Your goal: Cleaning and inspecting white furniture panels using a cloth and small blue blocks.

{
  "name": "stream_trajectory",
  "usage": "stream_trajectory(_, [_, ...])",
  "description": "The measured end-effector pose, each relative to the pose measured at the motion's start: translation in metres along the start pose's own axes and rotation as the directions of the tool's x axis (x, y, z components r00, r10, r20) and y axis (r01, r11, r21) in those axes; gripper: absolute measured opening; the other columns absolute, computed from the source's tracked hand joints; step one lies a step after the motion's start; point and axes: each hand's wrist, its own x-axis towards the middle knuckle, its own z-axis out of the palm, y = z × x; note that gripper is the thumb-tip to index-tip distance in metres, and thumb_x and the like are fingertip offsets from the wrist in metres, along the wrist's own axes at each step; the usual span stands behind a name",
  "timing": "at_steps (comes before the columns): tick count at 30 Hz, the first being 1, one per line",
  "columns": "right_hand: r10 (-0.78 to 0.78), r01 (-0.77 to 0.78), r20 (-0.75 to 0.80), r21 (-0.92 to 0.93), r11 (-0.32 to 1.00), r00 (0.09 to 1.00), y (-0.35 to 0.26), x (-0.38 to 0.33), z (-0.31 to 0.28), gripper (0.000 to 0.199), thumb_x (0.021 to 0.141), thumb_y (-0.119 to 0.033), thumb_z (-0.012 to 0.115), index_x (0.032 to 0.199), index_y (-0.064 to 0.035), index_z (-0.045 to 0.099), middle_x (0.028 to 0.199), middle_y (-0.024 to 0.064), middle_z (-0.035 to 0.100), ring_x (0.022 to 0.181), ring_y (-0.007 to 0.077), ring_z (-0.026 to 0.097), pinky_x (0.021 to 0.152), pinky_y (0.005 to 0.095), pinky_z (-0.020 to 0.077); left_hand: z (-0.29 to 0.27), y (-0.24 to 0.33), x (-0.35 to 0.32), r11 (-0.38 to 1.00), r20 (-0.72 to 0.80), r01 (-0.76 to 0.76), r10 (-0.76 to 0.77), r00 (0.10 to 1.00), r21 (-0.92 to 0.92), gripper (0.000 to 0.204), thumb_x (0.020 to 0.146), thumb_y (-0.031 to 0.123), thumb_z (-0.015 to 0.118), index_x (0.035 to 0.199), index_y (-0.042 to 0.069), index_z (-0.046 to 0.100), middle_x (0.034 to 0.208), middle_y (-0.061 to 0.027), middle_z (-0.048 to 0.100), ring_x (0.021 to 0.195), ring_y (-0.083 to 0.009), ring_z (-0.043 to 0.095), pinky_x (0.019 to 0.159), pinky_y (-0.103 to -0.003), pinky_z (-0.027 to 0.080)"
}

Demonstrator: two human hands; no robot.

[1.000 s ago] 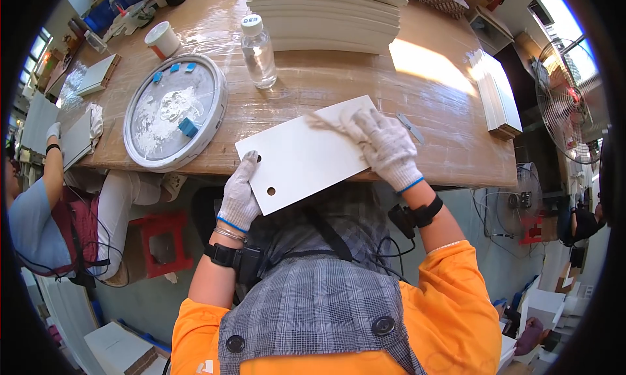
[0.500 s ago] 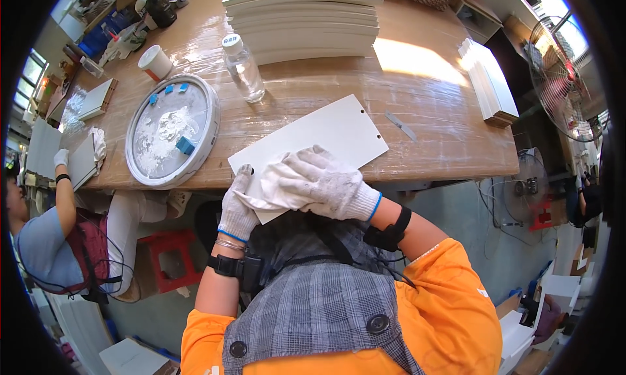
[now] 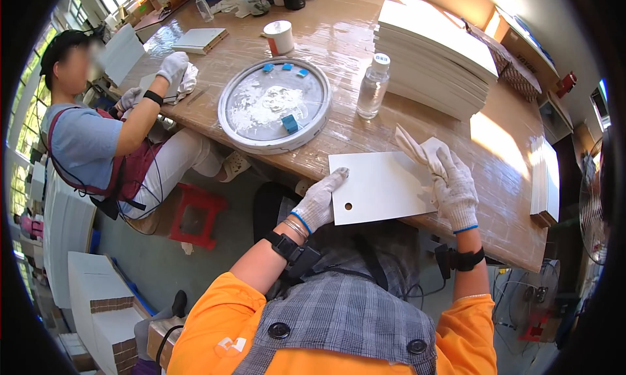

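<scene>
A flat white panel [image 3: 381, 187] with one small round hole near its lower left corner lies at the table's front edge. My left hand [image 3: 321, 200], in a pale knit glove, is closed on its left edge, thumb on top. At the panel's right end, my gloved right hand [image 3: 454, 194] is closed around a crumpled whitish cloth [image 3: 417, 148], whose loose end sticks up to the left. Whether the right fingers also grip the panel I cannot tell. A round grey lid [image 3: 251, 114] with white paste and several blue pieces [image 3: 289, 123] sits beyond my left hand.
Behind the panel stand a clear bottle [image 3: 373, 88] and a tall stack of white boards [image 3: 430, 59]. A white tub [image 3: 279, 38] is past the lid. More boards [image 3: 546, 179] stand at the right. A co-worker [image 3: 98, 140] sits at the left by a red stool [image 3: 195, 215].
The view has swung left. My right hand has gone from lying on the panel with the cloth to its right end. The panel is turned, and a hole shows near my left hand.
</scene>
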Motion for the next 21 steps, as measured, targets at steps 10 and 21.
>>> stream_trajectory(10, [-0.274, 0.27, 0.075, 0.059, 0.961, 0.959, -0.065, -0.004, 0.056, 0.054, 0.071, -0.015, 0.06, 0.125, -0.0071, 0.058, 0.138, 0.0261, 0.046, 0.126, 0.0446, 0.043, 0.108, 0.0524, 0.0317, -0.013, -0.014, 0.012, 0.994, 0.186, 0.112, -0.109, 0.976, -0.007, 0.039, 0.094, 0.041, 0.058, 0.115, 0.008, 0.058, 0.107, -0.0086, 0.065, 0.097, -0.0223, 0.065, 0.09, -0.042, 0.052])
stream_trajectory(21, [-0.474, 0.467, 0.047, 0.112, 0.877, 0.879, -0.06, 0.001, 0.051, 0.042, 0.092, -0.01, 0.051, 0.134, -0.0131, 0.053, 0.136, 0.02, 0.05, 0.128, 0.0414, 0.043, 0.104, 0.047, 0.0386, -0.012, -0.018, 0.012, 0.99, 0.124, 0.138, -0.136, 0.983, -0.011, 0.04, 0.088, 0.046, 0.066, 0.105, 0.009, 0.06, 0.091, -0.0024, 0.064, 0.077, -0.0152, 0.061, 0.07, -0.035, 0.054])
